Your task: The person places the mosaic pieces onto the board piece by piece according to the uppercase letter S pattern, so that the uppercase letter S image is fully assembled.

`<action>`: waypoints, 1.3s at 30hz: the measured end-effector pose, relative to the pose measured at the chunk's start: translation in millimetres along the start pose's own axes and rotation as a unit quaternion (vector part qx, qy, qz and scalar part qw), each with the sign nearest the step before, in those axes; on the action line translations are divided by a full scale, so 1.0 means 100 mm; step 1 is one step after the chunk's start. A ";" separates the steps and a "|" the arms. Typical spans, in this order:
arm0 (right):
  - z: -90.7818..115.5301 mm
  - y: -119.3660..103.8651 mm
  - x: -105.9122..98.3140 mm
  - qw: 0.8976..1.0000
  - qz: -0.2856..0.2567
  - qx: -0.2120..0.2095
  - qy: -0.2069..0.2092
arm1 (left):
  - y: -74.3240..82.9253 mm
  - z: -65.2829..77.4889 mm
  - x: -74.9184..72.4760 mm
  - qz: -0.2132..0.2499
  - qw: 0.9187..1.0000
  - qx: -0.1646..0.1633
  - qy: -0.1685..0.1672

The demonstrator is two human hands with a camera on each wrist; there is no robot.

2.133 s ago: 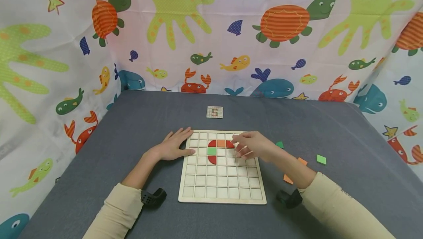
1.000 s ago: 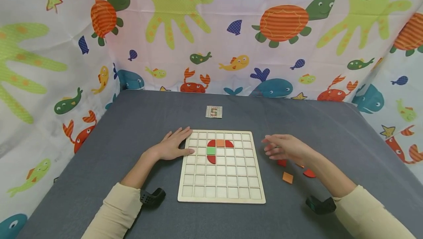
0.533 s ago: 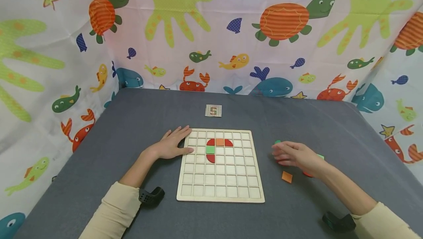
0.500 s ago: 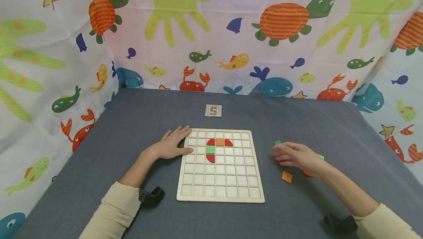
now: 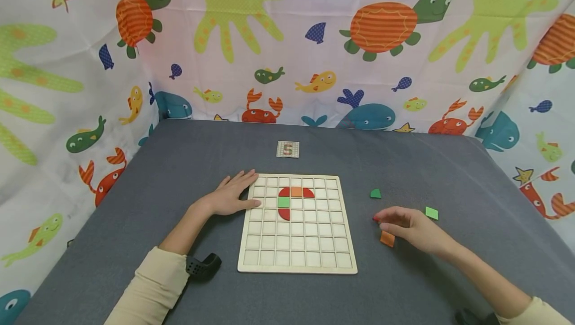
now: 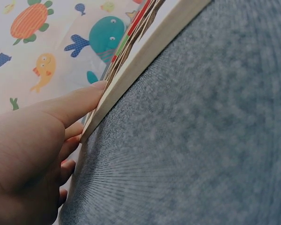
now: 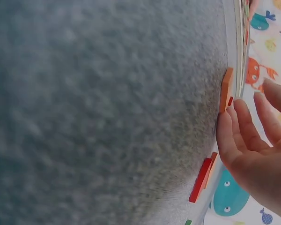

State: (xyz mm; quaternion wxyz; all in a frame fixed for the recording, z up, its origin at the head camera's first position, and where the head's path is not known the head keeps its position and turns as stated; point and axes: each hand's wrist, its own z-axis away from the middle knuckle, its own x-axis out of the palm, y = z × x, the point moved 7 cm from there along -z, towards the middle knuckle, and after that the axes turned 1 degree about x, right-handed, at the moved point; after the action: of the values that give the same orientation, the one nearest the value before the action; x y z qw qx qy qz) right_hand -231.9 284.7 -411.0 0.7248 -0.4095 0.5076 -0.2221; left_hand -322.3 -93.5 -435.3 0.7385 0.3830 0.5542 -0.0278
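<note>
My left hand (image 5: 231,197) rests on the left edge of a gridded wooden board (image 5: 298,269), its thumb over the border and the fingers straight. On the board lie three red curved-edged tiles (image 5: 308,193), an orange square (image 5: 296,191) and a green square (image 5: 283,202). To the right of the board, my right hand (image 5: 411,227) hovers low over loose tiles with its fingers loosely bent. A red tile (image 5: 375,218) shows right at its fingertips, and a loose orange tile (image 5: 387,238) lies under the thumb side. In the right wrist view the fingers (image 7: 239,124) stand apart near an orange tile (image 7: 226,89).
A small card (image 5: 288,149) with a coloured grid pattern lies behind the board. A green curved-edged tile (image 5: 375,193) and a loose green square (image 5: 431,213) lie around the right hand. Another red tile (image 7: 200,180) shows in the right wrist view. Printed curtains surround the grey table (image 5: 202,145).
My right hand has gone from over the board to the loose tiles on the right, lowering with thumb and index finger parted. My left hand stays on the board's edge.
</note>
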 end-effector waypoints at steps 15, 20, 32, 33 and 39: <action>0.13 -0.15 0.07 0.981 0.110 -0.137 0.079 | 0.03 0.01 -0.03 0.003 1.000 0.003 0.001; 0.13 -0.15 0.07 0.981 0.123 -0.123 0.080 | 0.03 0.01 -0.02 0.000 1.000 0.004 0.001; 0.09 -0.12 0.07 0.988 0.123 -0.079 0.045 | 0.04 0.02 -0.03 0.004 1.000 0.006 0.000; 0.08 -0.10 0.06 0.991 0.109 -0.071 0.039 | 0.04 0.02 -0.03 0.005 1.000 0.005 0.000; 0.04 0.00 0.00 0.999 0.020 0.013 0.032 | 0.01 0.02 -0.02 0.001 1.000 0.005 0.000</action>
State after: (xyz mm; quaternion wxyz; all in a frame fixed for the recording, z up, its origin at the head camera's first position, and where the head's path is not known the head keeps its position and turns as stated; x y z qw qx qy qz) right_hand -228.2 286.0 -410.7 0.7180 -0.3822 0.5355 -0.2270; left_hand -321.2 -94.6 -432.8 0.7366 0.3873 0.5537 -0.0294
